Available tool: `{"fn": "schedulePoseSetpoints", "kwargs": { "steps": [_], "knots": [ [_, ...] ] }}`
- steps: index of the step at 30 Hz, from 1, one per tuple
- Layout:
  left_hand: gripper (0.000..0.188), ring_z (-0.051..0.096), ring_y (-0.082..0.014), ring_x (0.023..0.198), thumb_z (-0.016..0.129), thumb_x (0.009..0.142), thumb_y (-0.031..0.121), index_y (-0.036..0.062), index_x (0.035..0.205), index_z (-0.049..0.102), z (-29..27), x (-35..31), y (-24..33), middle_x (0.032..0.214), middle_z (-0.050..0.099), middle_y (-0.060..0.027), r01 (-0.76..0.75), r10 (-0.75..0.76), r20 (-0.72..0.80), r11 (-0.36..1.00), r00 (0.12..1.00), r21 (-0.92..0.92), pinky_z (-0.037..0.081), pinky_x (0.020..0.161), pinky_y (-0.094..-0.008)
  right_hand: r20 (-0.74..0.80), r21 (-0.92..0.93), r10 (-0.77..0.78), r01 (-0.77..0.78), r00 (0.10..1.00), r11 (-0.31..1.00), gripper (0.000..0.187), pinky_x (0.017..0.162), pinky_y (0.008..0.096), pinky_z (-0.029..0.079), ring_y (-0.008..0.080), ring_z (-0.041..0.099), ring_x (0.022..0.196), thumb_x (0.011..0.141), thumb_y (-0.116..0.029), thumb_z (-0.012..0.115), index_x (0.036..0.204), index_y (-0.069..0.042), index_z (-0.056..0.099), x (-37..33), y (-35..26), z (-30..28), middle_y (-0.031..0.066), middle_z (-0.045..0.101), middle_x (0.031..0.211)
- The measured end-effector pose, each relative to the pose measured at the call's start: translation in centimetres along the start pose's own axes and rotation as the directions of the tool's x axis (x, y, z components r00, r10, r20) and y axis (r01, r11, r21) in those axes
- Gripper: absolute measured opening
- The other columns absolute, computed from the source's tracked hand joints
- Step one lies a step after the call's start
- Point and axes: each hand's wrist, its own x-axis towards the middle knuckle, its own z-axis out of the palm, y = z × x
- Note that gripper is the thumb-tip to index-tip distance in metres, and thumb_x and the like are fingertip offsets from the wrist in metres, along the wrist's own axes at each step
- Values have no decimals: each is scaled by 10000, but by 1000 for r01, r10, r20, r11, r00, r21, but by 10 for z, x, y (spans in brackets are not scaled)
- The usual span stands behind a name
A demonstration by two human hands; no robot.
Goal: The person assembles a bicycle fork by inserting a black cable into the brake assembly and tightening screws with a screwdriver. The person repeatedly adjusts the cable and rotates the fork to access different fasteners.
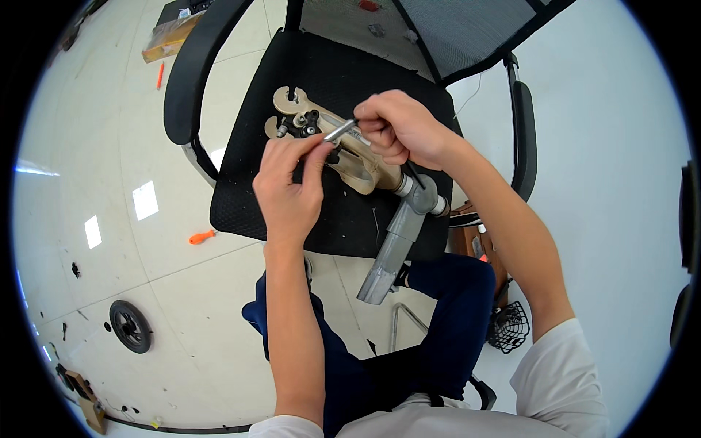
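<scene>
Between my two hands is a short silver metal cylinder [340, 131]. My left hand [287, 190] pinches its lower end with thumb and fingertips. At the upper end, my right hand [405, 130] is closed on a dark, thin piece, mostly hidden by the fingers. Just beneath my hands, a beige two-pronged fork [372, 172] with hooked, slotted ends lies on the black chair seat [252, 175]. Black fittings with bolts [310, 123] sit by its prongs. A grey tube [393, 248] joins the fork's other end and overhangs the seat's near edge.
Armrests [191, 80] flank the seat, and a mesh backrest [467, 36] rises behind it. On the tiled floor at left lie an orange-handled screwdriver [202, 237], an orange stick [160, 76] and a small black wheel [131, 326]. A black wire basket [509, 327] stands at right.
</scene>
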Motion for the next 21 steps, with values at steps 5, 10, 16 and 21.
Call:
{"fn": "schedulePoseSetpoints", "kwargs": {
  "steps": [5, 10, 16, 21],
  "knots": [
    [268, 577, -81, 687, 583, 1002, 216, -14, 939, 707, -34, -6, -7, 785, 679, -41, 362, -393, -280, 919, 876, -157, 432, 613, -219, -170, -144, -272, 249, 947, 958, 400, 380, 232, 161, 45, 227, 428, 959, -266, 459, 606, -159, 304, -7, -22, -7, -71, 255, 535],
    [331, 683, -154, 880, 539, 1022, 255, -48, 1028, 672, -25, -7, -18, 960, 726, -113, 554, -624, -183, 769, 760, -319, 516, 722, -237, 38, -748, -290, 220, 956, 626, 299, 575, 372, 358, 166, 354, 584, 870, -184, 467, 695, 51, 410, 24, -6, 27, 99, 359, 587],
    [379, 685, -196, 894, 543, 1019, 289, -75, 1055, 643, -11, 2, -14, 1022, 691, -138, 690, -775, 47, 532, 631, -491, 587, 781, -306, 178, -791, -323, 330, 929, 515, 316, 584, 398, 377, 273, 395, 586, 877, -206, 448, 728, 73, 446, 41, 3, 27, 163, 433, 617],
    [371, 684, -183, 830, 531, 1025, 283, -71, 1033, 640, -10, 7, -15, 981, 680, -137, 686, -791, 106, 446, 603, -574, 599, 759, -298, 193, -913, -252, 267, 948, 308, 300, 698, 449, 507, 406, 618, 755, 922, -179, 451, 793, 48, 599, 34, -6, 41, 245, 610, 783]
  ]
}}
